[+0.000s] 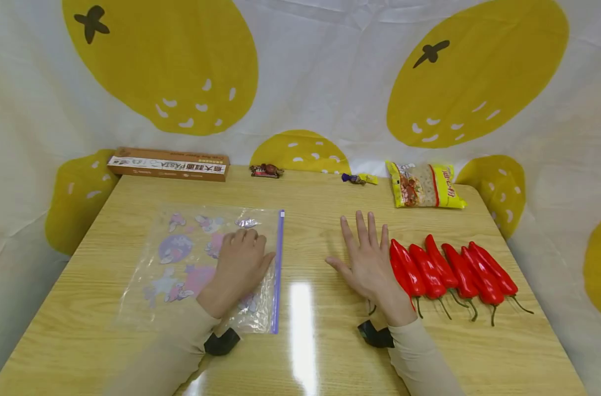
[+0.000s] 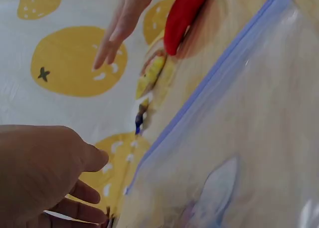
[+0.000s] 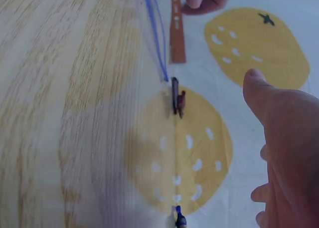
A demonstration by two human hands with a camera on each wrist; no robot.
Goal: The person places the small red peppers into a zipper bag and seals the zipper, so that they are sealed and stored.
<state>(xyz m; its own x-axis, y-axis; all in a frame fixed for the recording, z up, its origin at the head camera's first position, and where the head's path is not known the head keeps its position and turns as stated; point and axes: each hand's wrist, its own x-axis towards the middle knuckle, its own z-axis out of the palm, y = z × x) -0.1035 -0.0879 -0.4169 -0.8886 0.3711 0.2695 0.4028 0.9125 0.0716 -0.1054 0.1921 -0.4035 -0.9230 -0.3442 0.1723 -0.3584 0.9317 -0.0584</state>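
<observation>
My left hand [image 1: 240, 265] hovers above a clear plastic zip bag [image 1: 142, 275] with a purple slider edge and pastel cartoon prints. Its fingers bend loosely, and the left wrist view shows nothing between them and the thumb. My right hand [image 1: 367, 261] is spread, back up, over the table just left of a row of red peppers [image 1: 429, 269]. Its thumb points away from the fingers, and it holds nothing. The forearm overlaps the leftmost pepper in the head view. In the right wrist view the bag's purple edge [image 3: 154, 31] appears beyond the wood surface.
Along the table's back edge stand a brown pasta box [image 1: 169, 165], a dark-wrapped candy [image 1: 266, 170], a purple and yellow candy [image 1: 360, 179] and a yellow food packet [image 1: 424, 185]. Behind them hangs a white cloth [image 1: 320, 71] with yellow fruit prints. The wooden table [image 1: 310, 242] reflects a bright light.
</observation>
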